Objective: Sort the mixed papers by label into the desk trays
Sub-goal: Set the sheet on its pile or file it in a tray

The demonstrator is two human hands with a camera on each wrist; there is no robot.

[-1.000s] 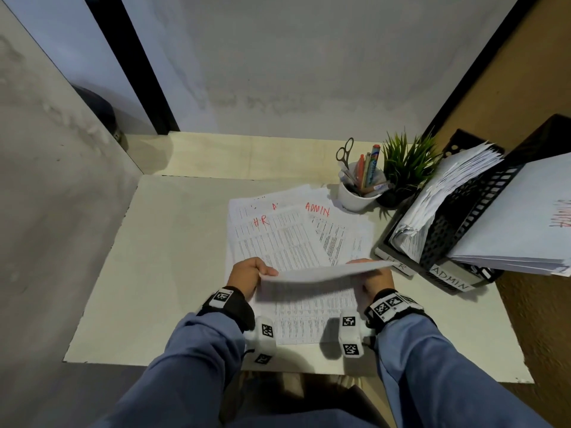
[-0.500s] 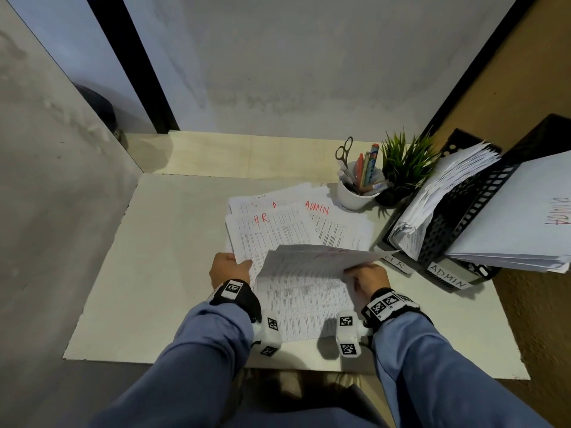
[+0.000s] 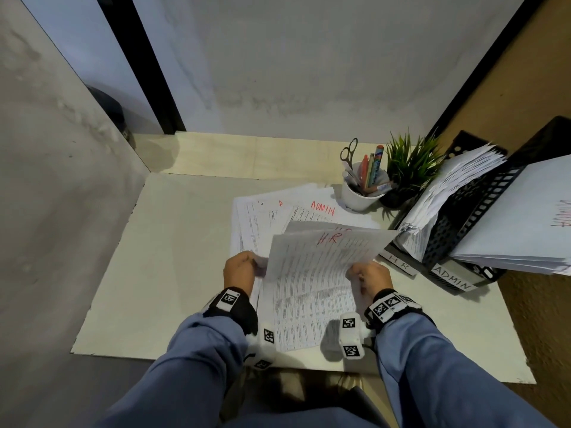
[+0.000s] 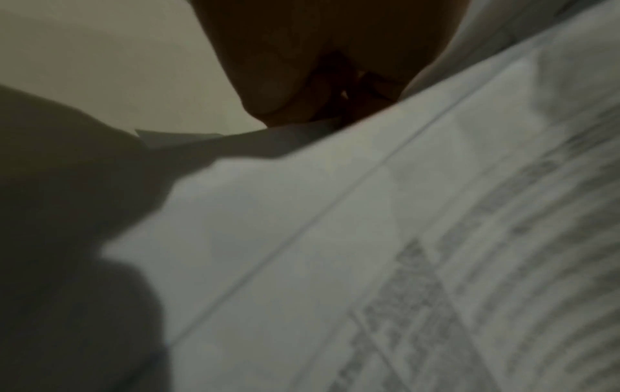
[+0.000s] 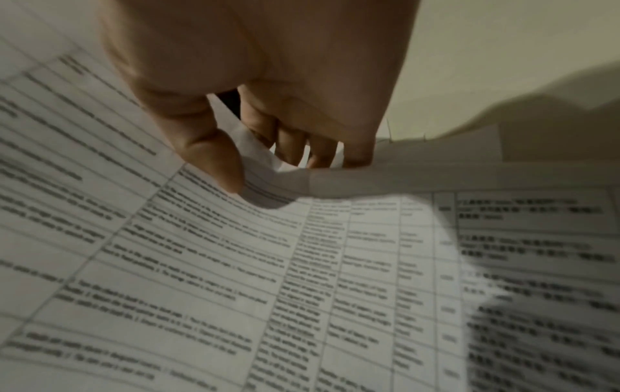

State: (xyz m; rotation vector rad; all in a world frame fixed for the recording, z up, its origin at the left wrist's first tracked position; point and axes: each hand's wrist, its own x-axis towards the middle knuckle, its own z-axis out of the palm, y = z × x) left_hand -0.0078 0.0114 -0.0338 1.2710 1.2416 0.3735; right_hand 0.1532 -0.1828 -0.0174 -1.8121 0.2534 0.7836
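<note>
The bench (image 3: 173,273) is a pale board set into a corner of grey walls, with a dark vertical strip behind it on the left and a brown surface along its right side. At its right edge stand the black mesh desk trays (image 3: 482,211), already stacked thick with white paper; strips reading HR (image 3: 398,263) and ADMIN (image 3: 451,278) mark their fronts. Beside them sit a small green plant (image 3: 408,168) and a white cup (image 3: 360,196) of pens and scissors.

The loose pile of papers (image 3: 262,223) lies fanned mid-bench, one sheet showing ADMIN in red. A second ago the raised sheet was seen edge-on, its face hidden. Now this top sheet (image 3: 321,261) has tipped towards the head camera, so its red HR label can be read, with a second sheet lifted just behind it. That settles the sorting question: this page likely belongs in the HR tray, close to the right.

The right hand (image 3: 370,278) pinches the sheet's right edge, thumb over curled fingers (image 5: 292,143), crumpling the margin a little. The left hand (image 3: 241,270) sits at the sheet's left edge with fingers curled; the left wrist view is too dark to show whether it truly grips the paper.
</note>
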